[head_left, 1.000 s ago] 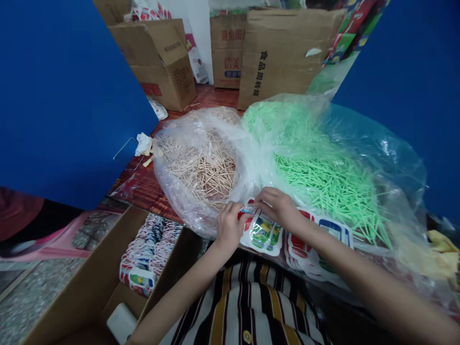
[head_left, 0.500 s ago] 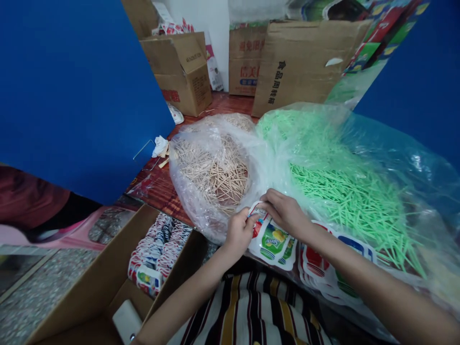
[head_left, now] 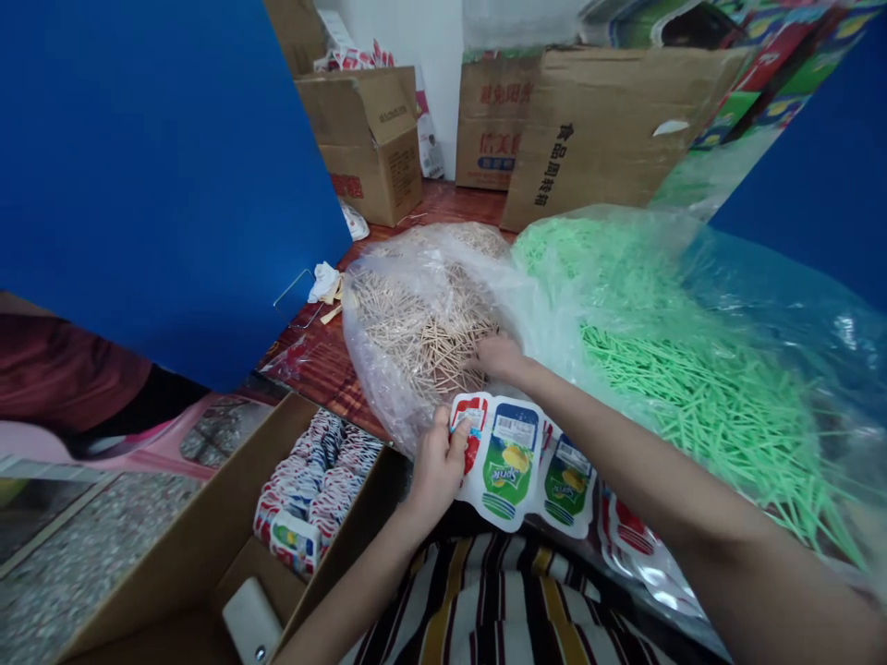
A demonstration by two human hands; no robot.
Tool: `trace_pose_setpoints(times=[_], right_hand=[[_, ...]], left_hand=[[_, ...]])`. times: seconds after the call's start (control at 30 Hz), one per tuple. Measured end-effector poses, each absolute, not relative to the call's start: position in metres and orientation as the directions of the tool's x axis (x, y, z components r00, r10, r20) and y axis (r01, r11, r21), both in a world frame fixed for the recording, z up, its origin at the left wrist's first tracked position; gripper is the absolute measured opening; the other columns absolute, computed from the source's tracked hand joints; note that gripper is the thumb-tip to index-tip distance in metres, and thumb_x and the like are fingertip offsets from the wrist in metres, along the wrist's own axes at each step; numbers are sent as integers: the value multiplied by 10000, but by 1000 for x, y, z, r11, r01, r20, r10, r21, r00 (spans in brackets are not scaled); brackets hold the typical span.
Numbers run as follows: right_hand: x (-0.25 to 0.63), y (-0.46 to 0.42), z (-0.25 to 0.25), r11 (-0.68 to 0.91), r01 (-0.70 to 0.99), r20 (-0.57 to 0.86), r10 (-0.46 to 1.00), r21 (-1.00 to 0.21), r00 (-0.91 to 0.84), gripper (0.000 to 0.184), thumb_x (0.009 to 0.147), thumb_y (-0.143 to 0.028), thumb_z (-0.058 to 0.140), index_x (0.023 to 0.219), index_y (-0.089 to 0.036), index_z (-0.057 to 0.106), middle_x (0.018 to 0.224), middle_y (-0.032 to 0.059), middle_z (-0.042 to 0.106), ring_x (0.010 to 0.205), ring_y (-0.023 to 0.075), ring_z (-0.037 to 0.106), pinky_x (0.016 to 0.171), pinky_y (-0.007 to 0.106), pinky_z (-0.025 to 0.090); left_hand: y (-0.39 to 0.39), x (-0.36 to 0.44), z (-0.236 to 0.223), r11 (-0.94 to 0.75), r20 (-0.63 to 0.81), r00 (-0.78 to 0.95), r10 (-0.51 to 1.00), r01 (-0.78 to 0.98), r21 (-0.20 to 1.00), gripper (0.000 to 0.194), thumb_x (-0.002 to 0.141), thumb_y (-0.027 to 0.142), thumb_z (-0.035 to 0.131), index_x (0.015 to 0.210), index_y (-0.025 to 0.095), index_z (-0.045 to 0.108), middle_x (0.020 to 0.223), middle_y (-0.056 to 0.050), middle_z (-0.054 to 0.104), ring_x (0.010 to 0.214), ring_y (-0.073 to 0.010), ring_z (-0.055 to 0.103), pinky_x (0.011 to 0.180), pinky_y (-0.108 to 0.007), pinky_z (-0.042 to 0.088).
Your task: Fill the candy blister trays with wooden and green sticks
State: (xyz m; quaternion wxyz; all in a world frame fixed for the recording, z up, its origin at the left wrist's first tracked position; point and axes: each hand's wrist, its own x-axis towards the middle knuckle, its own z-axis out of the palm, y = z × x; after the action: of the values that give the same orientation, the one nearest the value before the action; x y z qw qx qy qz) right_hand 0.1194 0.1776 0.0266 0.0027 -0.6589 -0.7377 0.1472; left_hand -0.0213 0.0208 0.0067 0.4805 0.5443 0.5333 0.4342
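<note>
My left hand (head_left: 438,466) pinches the left end of a strip of printed pouches (head_left: 509,462) with white edges; the fronts show red and green designs, "Sprite" lettering and a lemon. The strip runs right, under my right forearm. My right hand (head_left: 495,357) reaches into an open clear bag and touches the thin tan sticks (head_left: 447,346); its fingertips are hidden among them. More pouches (head_left: 627,526) lie partly covered by my right forearm.
Thin green sticks (head_left: 699,416) fill a clear bag on the right. At lower left, an open cardboard box (head_left: 173,526) holds bundled pouches (head_left: 311,489) and a white device (head_left: 250,619). Cardboard boxes (head_left: 616,129) stand at the back. Blue panels (head_left: 159,166) flank the table. A person's sleeve (head_left: 69,369) shows at left.
My right hand has left the pouch strip and moved up into the tan sticks. My left hand keeps hold of the strip, now more spread out and lower. The view has shifted slightly.
</note>
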Motion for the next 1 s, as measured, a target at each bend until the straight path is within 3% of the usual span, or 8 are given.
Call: trace_pose_setpoints(times=[0.07,0.13,0.23,0.37,0.57,0.77,0.87,1.0], right_hand=[[108,186,21,34,988,-236,969,-148,-69,586,651,-438,766,1031,-5,656,1164,307,587,1183,418,479,947,489,385],[98,192,19,17,993,-276,960,-117,-49,555,648,-384,779,1048,-21,654,1147,283,603,1150,392,520,928,471,414],[85,200,17,34,993,-348,935,-116,-73,376,751,-319,714,1029,-75,650,1071,174,649,1005,267,617,843,384,491],[82,204,12,79,987,-367,922,-143,-127,279,894,-324,559,1099,-137,588,1112,84,611,960,182,610,828,387,514],[104,189,14,163,940,-263,933,-300,-246,219,664,-220,738,840,-94,709,850,139,703,850,254,660,718,269,486],[124,170,16,263,802,-95,925,-537,-367,165,713,-196,638,846,-127,710,782,33,712,771,200,651,671,230,469],[128,164,11,293,727,15,932,-621,-363,229,796,-214,567,979,-126,672,930,47,710,868,189,639,751,234,460],[129,161,0,291,667,70,939,-686,-337,252,797,-282,599,980,-115,644,971,98,697,897,221,627,821,294,443]], left_hand=[[20,-27,6,105,-114,100,988,92,990,204,837,387,555,805,186,546,668,13,592,590,-131,531,591,-239,437],[20,-32,5,191,-192,128,973,21,981,226,814,388,584,750,175,541,630,23,571,542,-114,501,530,-219,412],[21,-37,2,235,-231,130,964,-21,972,243,807,389,592,724,169,531,623,25,565,543,-109,497,517,-209,402],[21,-35,-4,172,-167,149,975,-23,985,199,851,369,534,817,174,553,708,10,604,624,-127,540,594,-227,439],[20,-33,-3,77,-80,25,997,93,993,172,842,355,549,884,188,554,822,-25,651,759,-171,597,698,-268,469],[22,-32,-1,141,-141,0,990,-16,990,231,771,377,641,744,179,524,662,19,598,594,-128,544,570,-233,439],[23,-32,-1,209,-206,38,978,-113,971,285,729,375,682,650,167,505,578,41,561,504,-96,488,508,-212,401],[23,-31,-2,206,-197,86,977,-101,973,288,749,401,662,659,147,560,599,25,588,526,-100,503,518,-212,401]])
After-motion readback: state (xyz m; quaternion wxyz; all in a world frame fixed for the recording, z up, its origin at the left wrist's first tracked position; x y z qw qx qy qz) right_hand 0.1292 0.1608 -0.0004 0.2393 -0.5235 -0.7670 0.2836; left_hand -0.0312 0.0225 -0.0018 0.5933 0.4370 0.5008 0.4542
